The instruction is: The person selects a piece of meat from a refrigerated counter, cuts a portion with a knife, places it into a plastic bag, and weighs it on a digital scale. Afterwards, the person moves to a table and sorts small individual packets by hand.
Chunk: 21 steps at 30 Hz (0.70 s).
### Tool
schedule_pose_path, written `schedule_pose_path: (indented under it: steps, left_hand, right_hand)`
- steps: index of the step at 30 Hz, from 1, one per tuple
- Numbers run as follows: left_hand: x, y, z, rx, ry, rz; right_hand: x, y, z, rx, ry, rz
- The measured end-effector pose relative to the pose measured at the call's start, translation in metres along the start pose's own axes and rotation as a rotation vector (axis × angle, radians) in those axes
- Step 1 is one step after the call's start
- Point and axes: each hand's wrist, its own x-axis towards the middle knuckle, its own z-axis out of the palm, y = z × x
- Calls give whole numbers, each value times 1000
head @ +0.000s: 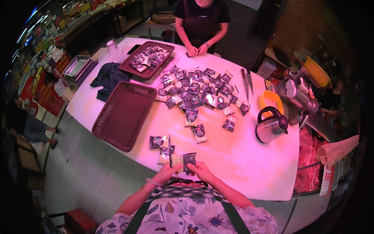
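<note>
Both of my hands hold one small plastic food packet (183, 162) at the table's near edge. My left hand (167, 173) pinches its pale end, and my right hand (202, 170) grips the dark end. Just beyond my left hand, two similar packets lie overlapping, the farther packet (159, 142) on its side. A loose packet (200, 133) rests farther ahead, below a large heap of packets (198, 87) in the middle of the white table (233, 163). Left of the heap sits a brown woven basket (125, 114) with nothing in it.
A second woven basket (147, 68) holds several packets. Beside it lies a dark cloth (111, 77). A steel kettle (271, 125), a yellow plastic basket (271, 101) and two knives (247, 83) are on the right. A co-worker (201, 26) stands across the table, hands on its far edge.
</note>
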Motion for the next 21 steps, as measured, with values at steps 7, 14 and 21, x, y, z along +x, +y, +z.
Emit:
schedule_pose_path:
  steps: [7,14,21]
  left_hand:
    - [-7,22,-2,64,-18,45]
    - [-1,14,0,-11,-201,-153]
    - [-3,16,18,108,-24,-86]
  right_hand:
    - [2,2,-3,46,-82,7]
    - [8,-10,-5,126,142,-121]
    - [15,5,-1,129,175,1]
